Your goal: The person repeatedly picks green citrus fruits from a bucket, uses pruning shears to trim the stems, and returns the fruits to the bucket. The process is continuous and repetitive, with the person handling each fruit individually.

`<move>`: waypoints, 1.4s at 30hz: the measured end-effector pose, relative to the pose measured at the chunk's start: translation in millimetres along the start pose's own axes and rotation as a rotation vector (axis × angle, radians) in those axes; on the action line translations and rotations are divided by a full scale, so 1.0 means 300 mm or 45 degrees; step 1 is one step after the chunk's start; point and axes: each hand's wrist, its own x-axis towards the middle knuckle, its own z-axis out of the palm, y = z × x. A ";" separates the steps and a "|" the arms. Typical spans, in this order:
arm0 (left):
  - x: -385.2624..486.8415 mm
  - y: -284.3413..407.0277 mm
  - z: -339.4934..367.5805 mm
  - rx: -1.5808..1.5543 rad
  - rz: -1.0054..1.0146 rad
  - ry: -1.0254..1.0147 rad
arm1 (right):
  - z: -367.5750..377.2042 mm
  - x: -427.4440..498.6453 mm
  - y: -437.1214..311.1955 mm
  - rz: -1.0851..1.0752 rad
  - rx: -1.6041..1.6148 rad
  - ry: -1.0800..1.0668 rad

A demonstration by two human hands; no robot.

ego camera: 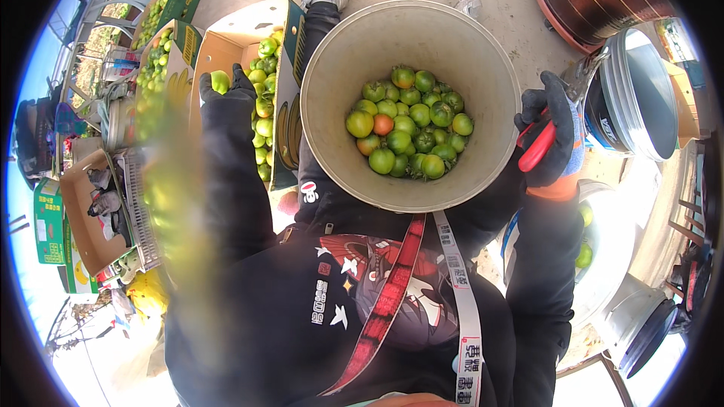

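Over a banana carton, my left hand in a dark glove has a green tomato between thumb and fingers. Green tomatoes fill the carton's right side, beside the hand. A deep beige bucket stands in front of my body, with many green tomatoes and an orange-red one at its bottom. At the bucket's right rim, my right hand wears a black, blue and orange glove. It grips red-handled pruning shears, whose metal end points away from me.
More cartons of green tomatoes line the left side. On the right are a stack of buckets, a large brown pot and a white tub containing tomatoes. An open cardboard box sits at far left. A smear blurs the left-centre view.
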 end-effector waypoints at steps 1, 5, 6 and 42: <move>0.001 -0.010 0.007 0.131 0.105 0.020 | 0.002 0.001 0.000 -0.009 -0.019 0.009; -0.088 -0.225 0.157 0.521 -0.189 -0.927 | 0.013 -0.002 -0.002 -0.011 -0.038 0.050; -0.117 -0.314 0.202 1.047 0.046 -1.065 | 0.015 0.001 -0.004 -0.010 -0.005 0.053; -0.382 -0.567 0.287 0.556 -0.586 -0.807 | 0.108 -0.074 0.010 -0.943 -1.701 -0.200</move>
